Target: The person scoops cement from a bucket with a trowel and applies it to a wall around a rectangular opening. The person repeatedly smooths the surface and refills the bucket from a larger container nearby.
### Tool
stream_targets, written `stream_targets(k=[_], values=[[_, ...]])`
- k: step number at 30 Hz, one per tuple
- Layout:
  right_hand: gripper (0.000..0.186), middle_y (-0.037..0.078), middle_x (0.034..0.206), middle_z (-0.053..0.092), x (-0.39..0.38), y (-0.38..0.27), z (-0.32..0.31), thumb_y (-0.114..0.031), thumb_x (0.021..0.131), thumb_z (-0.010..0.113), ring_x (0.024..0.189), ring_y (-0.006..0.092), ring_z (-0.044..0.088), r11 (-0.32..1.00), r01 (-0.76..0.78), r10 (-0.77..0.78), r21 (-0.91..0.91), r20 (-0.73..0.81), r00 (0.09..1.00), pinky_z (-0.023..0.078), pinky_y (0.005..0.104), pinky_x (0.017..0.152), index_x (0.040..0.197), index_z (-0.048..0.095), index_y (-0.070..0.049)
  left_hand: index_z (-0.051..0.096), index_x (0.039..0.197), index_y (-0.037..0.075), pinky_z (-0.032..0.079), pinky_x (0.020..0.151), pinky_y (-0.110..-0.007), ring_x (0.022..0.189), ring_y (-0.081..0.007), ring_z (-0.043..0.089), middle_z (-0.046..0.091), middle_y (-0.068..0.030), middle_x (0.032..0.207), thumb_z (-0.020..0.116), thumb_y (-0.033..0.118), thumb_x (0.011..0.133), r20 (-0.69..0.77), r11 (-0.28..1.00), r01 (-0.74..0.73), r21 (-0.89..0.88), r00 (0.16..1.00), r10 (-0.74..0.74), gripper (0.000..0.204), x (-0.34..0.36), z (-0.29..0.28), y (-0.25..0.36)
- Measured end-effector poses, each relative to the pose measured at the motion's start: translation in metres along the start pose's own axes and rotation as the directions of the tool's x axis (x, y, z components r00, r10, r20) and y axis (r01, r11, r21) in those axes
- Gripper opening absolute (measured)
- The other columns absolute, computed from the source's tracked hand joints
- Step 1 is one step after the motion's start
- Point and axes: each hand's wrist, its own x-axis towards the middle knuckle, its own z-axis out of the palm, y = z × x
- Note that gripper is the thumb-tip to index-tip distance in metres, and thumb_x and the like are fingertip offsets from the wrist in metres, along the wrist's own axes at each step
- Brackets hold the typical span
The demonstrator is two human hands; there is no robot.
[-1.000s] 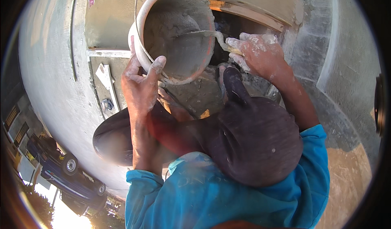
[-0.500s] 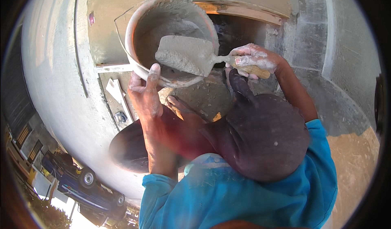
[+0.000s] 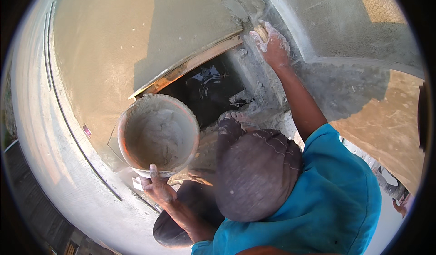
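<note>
My left hand [image 3: 159, 188] grips the rim of a round, mortar-smeared bucket [image 3: 181, 119], thumb over its near edge; grey wet mortar [image 3: 161, 137] lies inside. Off to the upper right, my right hand [image 3: 272, 44] is closed on the light wooden handle of a trowel [image 3: 260, 31], against a mortar-coated corner [image 3: 240, 10]. The trowel's blade is hidden or cannot be made out. Between bucket and right hand is a dark opening with rippled water [image 3: 204, 87], bordered on its far side by a wooden board [image 3: 197, 60].
A plastered surface [image 3: 100, 51] spreads left and above the opening. A raised grey ledge [image 3: 345, 37] runs along the upper right. My bent knee [image 3: 254, 173] is between my forearms. At the far right edge, part of what may be a person [image 3: 399, 205] shows, unclear.
My right hand has lifted the trowel out of the bucket and carried it up to the mortared corner. The bucket and left hand sit lower and further left in view; the view has turned.
</note>
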Motion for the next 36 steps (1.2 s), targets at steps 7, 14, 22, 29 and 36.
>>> stream_targets(k=[7, 14, 22, 29, 36], values=[[0.061, 0.014, 0.139, 0.054, 0.009, -0.014, 0.026, -0.052, 0.095, 0.052, 0.13, 0.0338, 0.049, 0.987, -0.162, 0.162, -0.001, 0.098, 0.982, 0.04, 0.0489, 0.106, 0.142, 0.047, -0.014, 0.04, 0.14, -0.004, 0.057, 0.079, -0.05, 0.113, -0.0362, 0.059, 0.053, -0.0255, 0.127, 0.063, 0.023, 0.094, 0.002, 1.0, 0.005, 0.02, 1.0, -0.005, 0.058, -0.004, -0.006, 0.002], [0.061, 0.02, 0.128, 0.061, 0.02, 0.01, 0.045, -0.047, 0.096, 0.052, 0.122, 0.0384, 0.056, 0.994, -0.099, 0.08, 0.044, 0.318, 0.945, 0.042, 0.05, 0.103, 0.141, 0.046, -0.007, 0.044, 0.136, -0.004, 0.057, 0.08, -0.051, 0.113, -0.0363, 0.058, 0.052, -0.0248, 0.128, 0.061, 0.022, 0.094, -0.055, 0.99, 0.045, 0.133, 0.998, -0.038, 0.052, -0.007, 0.004, 0.006], [0.059, 0.019, 0.131, 0.06, 0.021, -0.016, 0.013, -0.047, 0.098, 0.046, 0.123, 0.0391, 0.055, 0.988, -0.152, 0.146, 0.007, 0.245, 0.959, 0.043, 0.0495, 0.103, 0.142, 0.045, -0.009, 0.048, 0.133, -0.006, 0.06, 0.077, -0.045, 0.103, -0.0303, 0.062, 0.058, -0.0213, 0.121, 0.066, 0.017, 0.091, -0.077, 1.0, -0.006, 0.02, 0.997, 0.008, 0.051, -0.009, 0.007, 0.009], [0.064, 0.027, 0.125, 0.061, 0.042, 0.025, 0.071, -0.048, 0.097, 0.049, 0.119, 0.0428, 0.056, 0.998, -0.068, 0.068, -0.002, 0.095, 0.993, 0.042, 0.0488, 0.103, 0.138, 0.049, 0.001, 0.047, 0.134, -0.006, 0.061, 0.075, -0.044, 0.102, -0.0308, 0.063, 0.057, -0.0225, 0.122, 0.065, 0.018, 0.091, -0.041, 0.998, 0.025, 0.053, 0.999, -0.022, 0.053, -0.004, 0.006, 0.003], [0.062, 0.025, 0.132, 0.057, 0.037, 0.023, 0.078, -0.047, 0.098, 0.046, 0.123, 0.0422, 0.053, 0.985, -0.168, 0.157, 0.027, 0.239, 0.958, 0.04, 0.0491, 0.105, 0.139, 0.048, -0.001, 0.047, 0.133, -0.007, 0.061, 0.075, -0.044, 0.1, -0.0302, 0.064, 0.059, -0.0229, 0.118, 0.064, 0.017, 0.092, -0.06, 1.0, 0.01, 0.025, 0.998, -0.009, 0.051, -0.009, 0.008, 0.008]])
